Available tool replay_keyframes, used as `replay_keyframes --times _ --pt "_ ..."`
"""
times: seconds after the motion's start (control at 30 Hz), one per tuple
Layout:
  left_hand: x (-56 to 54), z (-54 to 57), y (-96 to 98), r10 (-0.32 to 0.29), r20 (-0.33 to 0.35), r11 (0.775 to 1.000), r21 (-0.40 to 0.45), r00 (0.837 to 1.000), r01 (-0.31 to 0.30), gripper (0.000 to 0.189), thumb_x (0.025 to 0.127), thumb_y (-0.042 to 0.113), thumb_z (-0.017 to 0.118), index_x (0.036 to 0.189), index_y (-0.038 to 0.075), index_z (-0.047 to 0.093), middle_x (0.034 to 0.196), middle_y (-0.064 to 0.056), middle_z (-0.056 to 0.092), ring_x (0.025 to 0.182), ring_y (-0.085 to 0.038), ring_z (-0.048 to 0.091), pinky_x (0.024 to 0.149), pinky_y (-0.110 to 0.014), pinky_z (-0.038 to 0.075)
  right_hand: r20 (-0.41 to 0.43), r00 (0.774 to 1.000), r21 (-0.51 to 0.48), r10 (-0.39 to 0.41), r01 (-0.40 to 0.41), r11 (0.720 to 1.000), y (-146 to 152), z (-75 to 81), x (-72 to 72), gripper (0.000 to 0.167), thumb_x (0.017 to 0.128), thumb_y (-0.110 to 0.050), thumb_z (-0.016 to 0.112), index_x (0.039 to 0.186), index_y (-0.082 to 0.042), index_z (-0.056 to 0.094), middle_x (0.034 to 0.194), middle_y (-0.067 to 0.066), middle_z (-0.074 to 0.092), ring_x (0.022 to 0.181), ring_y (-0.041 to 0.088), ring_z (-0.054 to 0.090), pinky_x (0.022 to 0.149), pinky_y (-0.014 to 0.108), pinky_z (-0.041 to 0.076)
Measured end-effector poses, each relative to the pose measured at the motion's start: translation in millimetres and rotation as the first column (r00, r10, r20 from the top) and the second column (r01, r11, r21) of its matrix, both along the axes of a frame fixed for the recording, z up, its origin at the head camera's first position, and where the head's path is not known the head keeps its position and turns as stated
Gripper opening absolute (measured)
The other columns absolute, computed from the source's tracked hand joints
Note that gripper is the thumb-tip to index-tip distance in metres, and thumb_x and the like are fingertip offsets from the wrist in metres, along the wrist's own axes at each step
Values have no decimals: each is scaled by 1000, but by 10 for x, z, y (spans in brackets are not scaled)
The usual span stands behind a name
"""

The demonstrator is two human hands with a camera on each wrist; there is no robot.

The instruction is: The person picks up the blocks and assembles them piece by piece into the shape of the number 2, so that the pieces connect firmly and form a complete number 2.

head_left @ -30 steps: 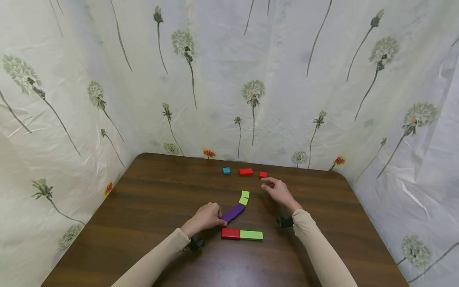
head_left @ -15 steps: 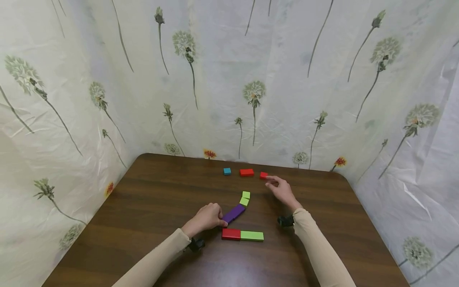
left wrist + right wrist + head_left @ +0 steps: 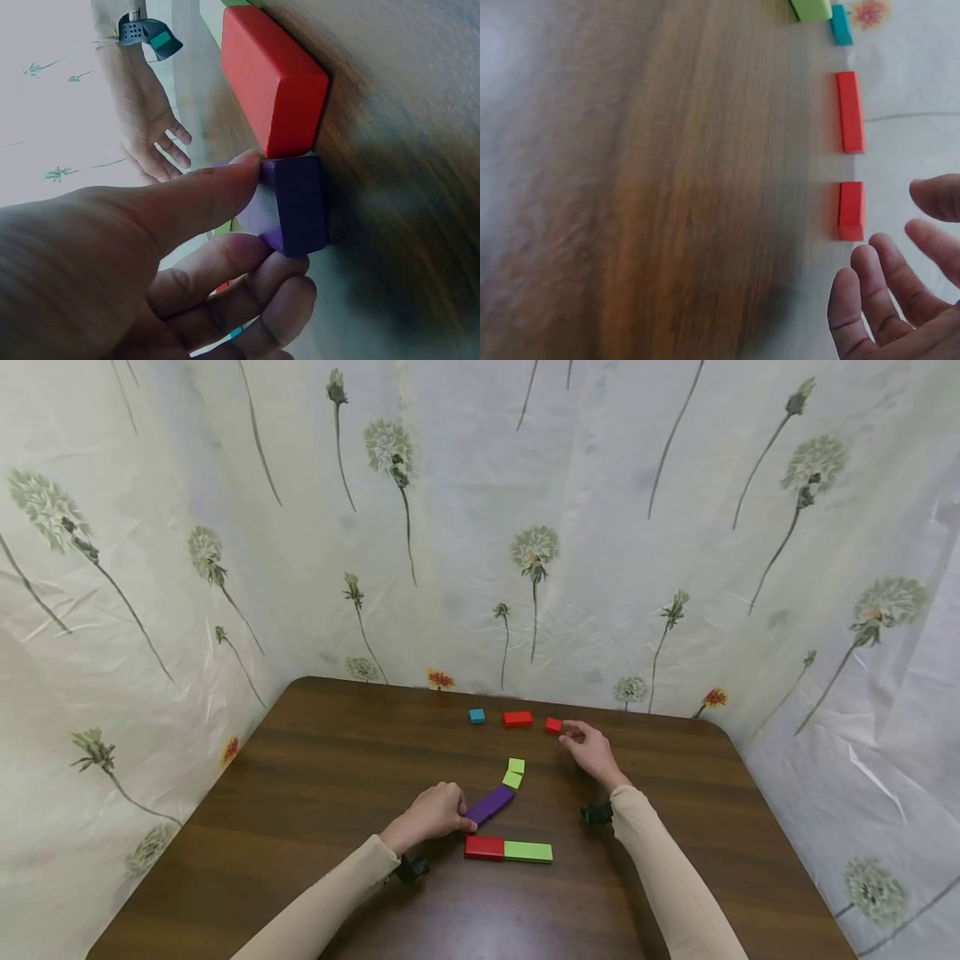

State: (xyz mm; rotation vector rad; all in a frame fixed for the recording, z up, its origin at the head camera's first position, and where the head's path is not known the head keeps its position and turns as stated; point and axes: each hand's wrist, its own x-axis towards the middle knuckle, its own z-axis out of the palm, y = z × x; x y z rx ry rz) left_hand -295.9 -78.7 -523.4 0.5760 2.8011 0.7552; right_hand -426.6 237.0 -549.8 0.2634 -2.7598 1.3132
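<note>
My left hand (image 3: pixel 429 814) pinches the near end of a purple block (image 3: pixel 490 804) between thumb and fingers; the left wrist view shows that block's end face (image 3: pixel 301 206) close up. Two small light green blocks (image 3: pixel 513 779) continue the line from its far end. My right hand (image 3: pixel 588 750) is beside a small red block (image 3: pixel 553 726) at the back, its fingers apart and relaxed. In the right wrist view nothing lies between those fingers (image 3: pixel 885 289), and the red block stands just past the fingertips.
A thick red block (image 3: pixel 484 848) and a long light green block (image 3: pixel 528 852) lie end to end in front. Along the back are a longer red block (image 3: pixel 517 719) and a small blue block (image 3: pixel 477 716). A flowered curtain (image 3: pixel 450 527) surrounds the brown table (image 3: pixel 337 752).
My right hand has moved slightly away and to the right, coming alongside the small red block. The left hand keeps its pinch on the purple block, and the blocks stay where they were.
</note>
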Motion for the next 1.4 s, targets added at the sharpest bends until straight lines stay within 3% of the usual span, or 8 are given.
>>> replay_keyframes --times 0.27,0.67,1.1,1.4 --pt "-5 -23 -5 4 9 1000 10 1000 -4 53 79 30 80 48 18 39 47 11 25 45 -5 25 43 -22 19 19 1000 0 -4 4 1000 -67 -11 -120 48 97 -19 59 140 -4 46 122 22 60 110 36 59 92 51 47" --pt "-8 -30 -26 10 23 1000 26 1000 -10 55 79 30 79 48 18 36 47 10 23 44 -6 23 43 -21 18 58 994 14 -89 88 996 -94 -56 -282 43 97 -17 56 137 -2 50 119 24 61 111 37 57 94 50 45" --pt "-13 -29 -28 22 37 999 23 999 -23 53 79 30 80 49 18 38 48 10 25 44 -6 25 43 -22 19 91 993 42 -74 70 997 -111 -96 -383 41 102 -20 45 138 0 47 131 26 55 120 39 52 96 50 44" --pt "-23 -22 -22 24 32 1000 18 999 -24 54 79 30 80 49 18 37 48 10 24 45 -5 24 44 -22 18 68 994 138 -83 73 988 -154 -87 -407 40 101 -20 48 137 -2 50 118 22 59 102 34 56 82 44 45"
